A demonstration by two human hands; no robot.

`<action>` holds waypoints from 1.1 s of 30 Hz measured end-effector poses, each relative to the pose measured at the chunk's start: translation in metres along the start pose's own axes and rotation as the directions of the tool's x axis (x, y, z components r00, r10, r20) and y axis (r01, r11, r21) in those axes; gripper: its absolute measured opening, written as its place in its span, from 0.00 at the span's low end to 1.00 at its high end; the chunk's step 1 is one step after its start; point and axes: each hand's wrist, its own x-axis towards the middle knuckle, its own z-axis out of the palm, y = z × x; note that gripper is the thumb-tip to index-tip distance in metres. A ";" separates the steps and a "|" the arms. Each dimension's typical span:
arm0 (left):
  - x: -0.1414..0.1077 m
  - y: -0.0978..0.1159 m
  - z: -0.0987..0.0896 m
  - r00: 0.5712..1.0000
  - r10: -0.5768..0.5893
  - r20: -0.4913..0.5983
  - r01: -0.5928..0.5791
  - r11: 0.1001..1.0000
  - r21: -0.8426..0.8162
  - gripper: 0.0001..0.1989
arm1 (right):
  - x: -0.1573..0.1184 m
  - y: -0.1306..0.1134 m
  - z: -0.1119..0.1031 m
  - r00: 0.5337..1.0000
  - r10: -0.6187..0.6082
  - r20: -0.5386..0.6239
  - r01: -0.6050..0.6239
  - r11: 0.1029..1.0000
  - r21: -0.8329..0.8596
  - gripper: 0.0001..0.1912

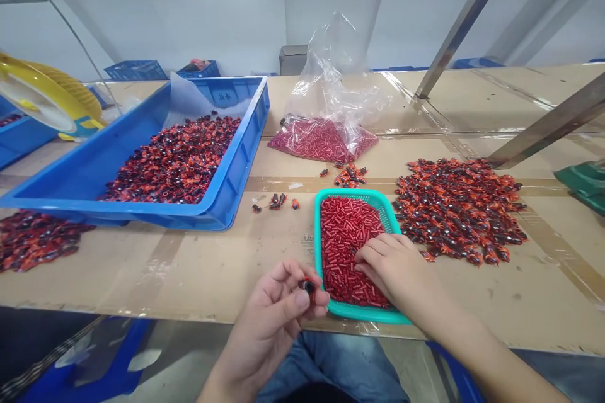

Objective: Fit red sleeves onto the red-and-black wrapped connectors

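My left hand (278,312) pinches a small black-and-orange plastic piece (308,287) between thumb and fingers, its dark round opening facing up toward me. It is just left of a teal basket (319,245) full of short red metallic tubes (347,233). Over the basket's right side reaches my right hand (390,264), its fingertips closed together among the tubes; whatever they grip is hidden. A heap of black-and-orange pieces (458,214) lies on the table right of the basket. Several similar pieces (350,176) are scattered behind the basket.
A large blue crate (227,211) holding many dark red and black pieces stands at left, with another pile (38,239) before it. Behind the basket lies a clear bag (326,138) of red tubes. A yellow fan (51,97) and metal posts (548,123) rise from the cardboard-covered table.
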 end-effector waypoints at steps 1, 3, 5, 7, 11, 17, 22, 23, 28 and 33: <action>-0.001 -0.002 0.000 1.000 -0.016 0.022 0.017 0.999 -0.037 0.09 | 0.000 0.000 -0.002 1.000 0.003 -0.014 -0.003 1.000 0.027 0.12; -0.002 -0.008 -0.002 0.997 -0.004 0.082 0.010 0.997 -0.072 0.11 | -0.001 -0.003 -0.008 0.999 0.004 -0.040 -0.001 0.997 0.079 0.12; -0.002 -0.012 -0.002 0.989 0.051 0.140 -0.043 0.998 -0.055 0.14 | -0.002 -0.010 -0.018 0.997 0.012 -0.070 0.001 0.984 0.180 0.12; -0.003 -0.016 -0.001 0.978 0.117 0.174 -0.121 0.993 0.011 0.13 | -0.002 -0.022 -0.032 0.993 0.066 -0.100 -0.022 0.922 0.387 0.12; -0.006 -0.018 0.005 0.925 0.332 0.186 -0.372 0.892 0.257 0.06 | -0.005 -0.051 -0.058 0.975 0.212 -0.071 -0.077 0.616 0.784 0.09; -0.012 -0.024 0.008 0.680 0.650 0.339 -0.705 0.452 0.547 0.14 | -0.004 -0.074 -0.075 0.966 0.106 -0.236 0.131 0.587 0.799 0.06; -0.015 -0.028 0.009 0.566 0.725 0.391 -0.765 0.285 0.578 0.17 | -0.001 -0.081 -0.081 0.955 0.008 -0.297 0.194 0.741 0.643 0.05; -0.016 -0.027 0.009 0.553 0.726 0.408 -0.766 0.252 0.591 0.17 | -0.001 -0.082 -0.082 0.952 0.015 -0.305 0.186 0.764 0.618 0.05; -0.017 -0.020 0.011 0.520 0.673 0.526 -0.728 0.029 0.684 0.18 | -0.001 -0.086 -0.078 0.951 0.015 -0.309 0.171 0.807 0.565 0.06; -0.020 -0.019 0.011 0.499 0.631 0.594 -0.641 -0.193 0.743 0.15 | 0.001 -0.083 -0.074 0.960 0.023 -0.278 0.156 0.780 0.606 0.08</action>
